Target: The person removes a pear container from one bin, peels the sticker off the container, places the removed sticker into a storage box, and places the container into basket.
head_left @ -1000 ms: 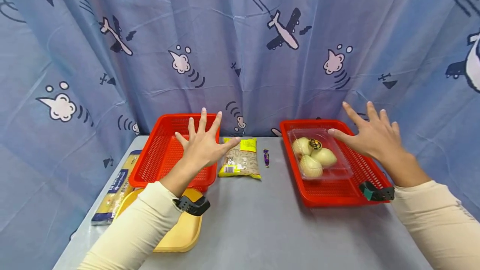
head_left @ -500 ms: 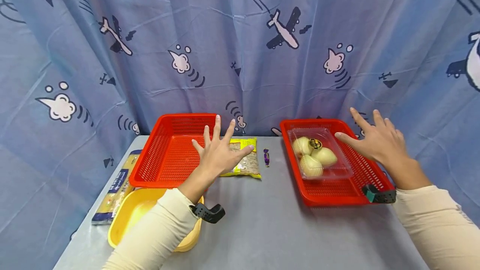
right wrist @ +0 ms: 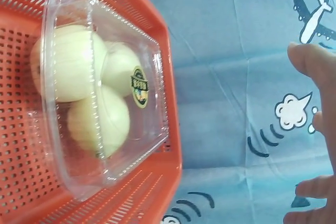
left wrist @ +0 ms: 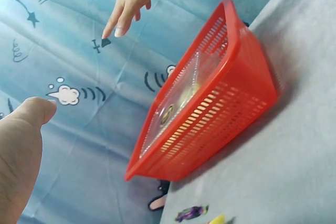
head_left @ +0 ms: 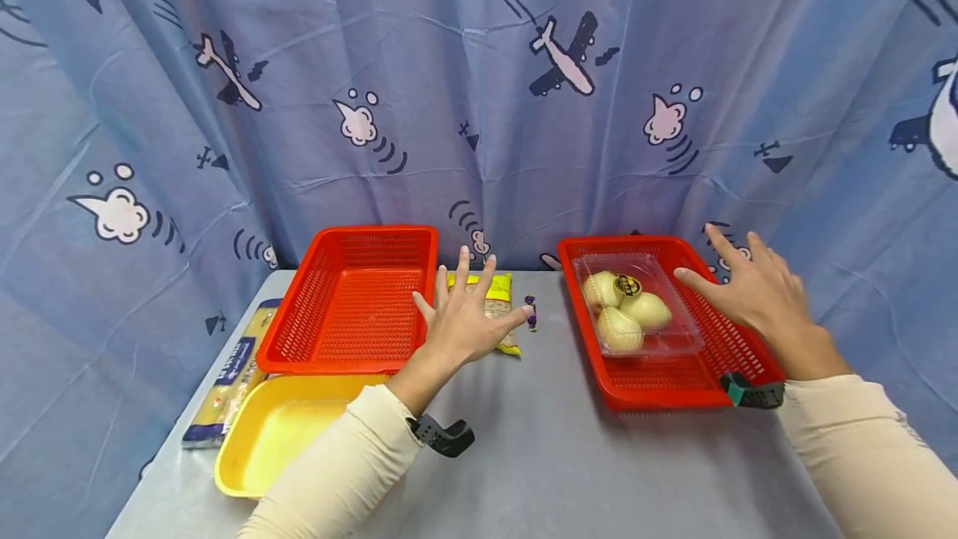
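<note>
My left hand [head_left: 460, 327] hovers with its fingers spread, overlapping a yellow-edged clear food bag [head_left: 500, 306] in the head view. Just right of the bag lies a small purple-wrapped candy [head_left: 530, 314]. Over the right side of a red plastic basket [head_left: 651, 399], my right hand [head_left: 759, 289] is held up, fingers apart and holding nothing. Inside that basket sits a clear plastic clamshell box [right wrist: 142, 145] with a black-and-gold sticker. Several pale, round, onion-like items [right wrist: 100, 121] show through its lid.
An unfilled red basket [head_left: 367, 314] stands at the back left, with a yellow tray [head_left: 277, 439] in front of it. A long blue-and-gold packet [head_left: 232, 381] lies along the table's left edge. A patterned blue curtain [head_left: 479, 106] hangs behind the table.
My left hand has moved right and slightly down, from over the left red basket to over the food bag. The right hand has shifted slightly right and down.
</note>
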Available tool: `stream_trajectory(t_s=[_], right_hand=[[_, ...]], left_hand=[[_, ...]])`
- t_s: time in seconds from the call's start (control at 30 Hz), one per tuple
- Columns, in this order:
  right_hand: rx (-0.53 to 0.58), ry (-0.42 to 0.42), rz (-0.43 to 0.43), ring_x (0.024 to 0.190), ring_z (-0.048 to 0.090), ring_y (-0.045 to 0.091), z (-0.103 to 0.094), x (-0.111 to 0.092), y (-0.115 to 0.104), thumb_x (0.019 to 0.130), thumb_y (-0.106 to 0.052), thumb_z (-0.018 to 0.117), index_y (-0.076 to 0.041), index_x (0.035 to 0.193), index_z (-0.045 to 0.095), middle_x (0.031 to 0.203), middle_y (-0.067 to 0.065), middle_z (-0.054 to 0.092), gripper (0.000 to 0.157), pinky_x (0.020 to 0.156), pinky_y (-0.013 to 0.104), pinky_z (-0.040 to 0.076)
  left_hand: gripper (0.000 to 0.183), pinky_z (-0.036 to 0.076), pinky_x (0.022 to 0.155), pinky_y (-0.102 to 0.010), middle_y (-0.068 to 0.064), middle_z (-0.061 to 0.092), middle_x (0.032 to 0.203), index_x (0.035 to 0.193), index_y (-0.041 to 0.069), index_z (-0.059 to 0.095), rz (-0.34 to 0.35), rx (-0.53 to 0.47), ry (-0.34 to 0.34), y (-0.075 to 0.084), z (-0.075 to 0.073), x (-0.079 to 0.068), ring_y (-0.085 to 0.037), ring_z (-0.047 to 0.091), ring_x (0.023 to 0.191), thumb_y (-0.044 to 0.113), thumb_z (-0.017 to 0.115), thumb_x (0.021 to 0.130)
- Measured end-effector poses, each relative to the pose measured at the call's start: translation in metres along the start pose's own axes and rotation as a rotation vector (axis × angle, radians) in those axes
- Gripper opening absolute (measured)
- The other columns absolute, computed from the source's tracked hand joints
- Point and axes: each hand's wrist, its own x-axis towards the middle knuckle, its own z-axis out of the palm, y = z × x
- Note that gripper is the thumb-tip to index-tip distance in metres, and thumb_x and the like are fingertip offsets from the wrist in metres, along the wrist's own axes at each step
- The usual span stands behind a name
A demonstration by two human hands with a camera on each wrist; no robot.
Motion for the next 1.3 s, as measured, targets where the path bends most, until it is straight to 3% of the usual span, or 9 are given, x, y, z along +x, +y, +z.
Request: stream_trajectory(t_s=[0.4,0.83,1.03,1.3], right_hand=[[0.027,-0.020,0.023,0.122,0.017,0.066,0.015,-0.003,0.020,0.088,-0.070,0.044,-0.025,0.156,0.003,0.147,0.040,0.009,0.091,0.086,0.080,0.018],[0.045,-0.053,0.041,0.118,0.020,0.069,0.024,-0.002,0.031,0.088,-0.071,0.043,-0.027,0.155,0.000,0.148,0.039,0.009,0.092,0.084,0.080,0.019],[0.063,-0.074,0.040,0.117,0.021,0.069,0.031,-0.004,0.033,0.088,-0.071,0.043,-0.025,0.156,0.001,0.148,0.038,0.008,0.092,0.083,0.081,0.021],[0.096,-0.067,0.046,0.118,0.021,0.068,0.038,-0.007,0.038,0.089,-0.067,0.045,-0.024,0.156,0.003,0.146,0.040,0.013,0.090,0.082,0.081,0.022]], left_hand=[[0.090,-0.005,0.097,-0.075,0.001,0.000,0.161,0.153,0.040,0.019,0.042,-0.030,0.001,0.019,0.028,0.001,-0.040,0.003,0.143,0.082,0.042,0.078],[0.090,0.009,0.098,-0.076,0.006,-0.006,0.161,0.153,0.039,0.020,0.053,-0.149,-0.089,0.037,0.067,0.002,-0.043,0.001,0.142,0.080,0.048,0.078],[0.091,0.005,0.098,-0.076,0.005,-0.009,0.160,0.153,0.042,0.017,0.037,-0.098,-0.143,0.046,0.085,-0.003,-0.041,-0.002,0.142,0.084,0.044,0.076],[0.089,0.008,0.098,-0.076,0.004,-0.003,0.161,0.152,0.043,0.021,0.047,-0.082,-0.174,0.055,0.105,-0.008,-0.039,0.001,0.143,0.083,0.044,0.076]])
